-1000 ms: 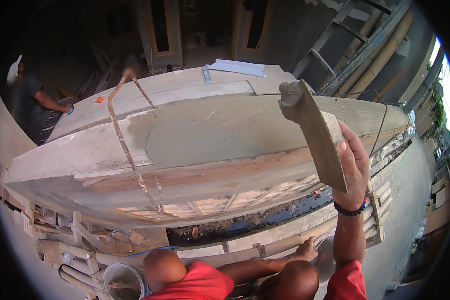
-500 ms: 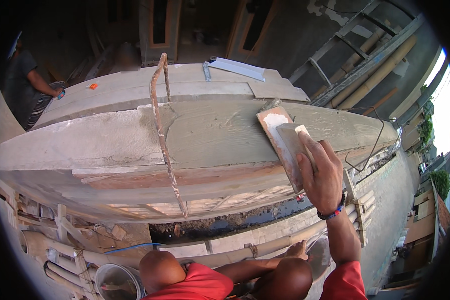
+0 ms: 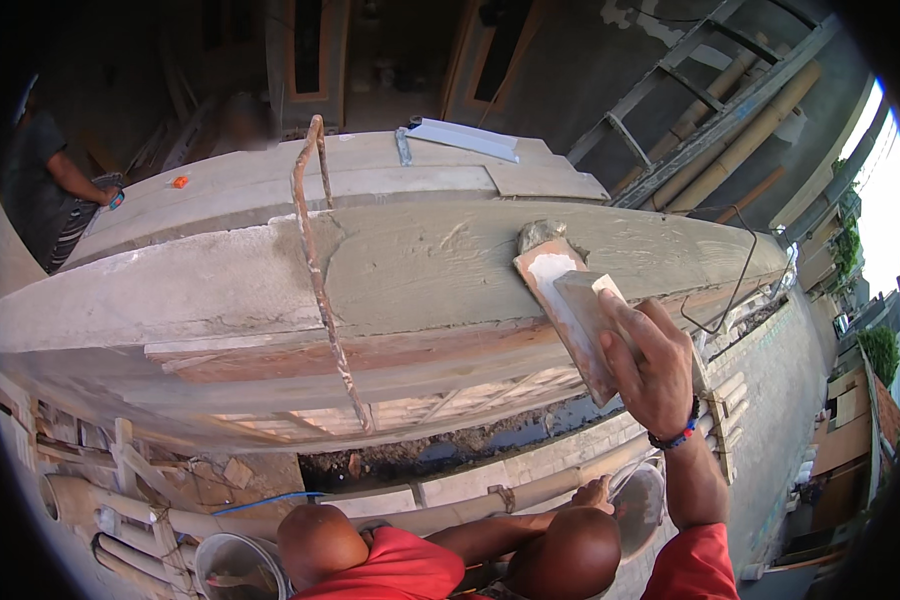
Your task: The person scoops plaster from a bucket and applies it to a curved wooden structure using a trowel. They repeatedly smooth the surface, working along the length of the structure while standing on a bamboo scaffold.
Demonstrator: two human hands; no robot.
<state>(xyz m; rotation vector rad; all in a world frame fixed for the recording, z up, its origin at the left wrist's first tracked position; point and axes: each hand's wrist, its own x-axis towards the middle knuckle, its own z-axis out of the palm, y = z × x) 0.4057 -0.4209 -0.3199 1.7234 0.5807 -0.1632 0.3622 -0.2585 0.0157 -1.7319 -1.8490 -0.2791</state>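
ladder | bamboo pole beside it | orange object on ledge | co-worker far left

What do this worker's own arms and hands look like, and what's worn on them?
The right arm has a red fabric sleeve, and the left a matching red fabric sleeve; both leave the forearms bare. The right hand and left hand look ungloved. The right wrist wears a dark beaded bracelet with blue and red beads.
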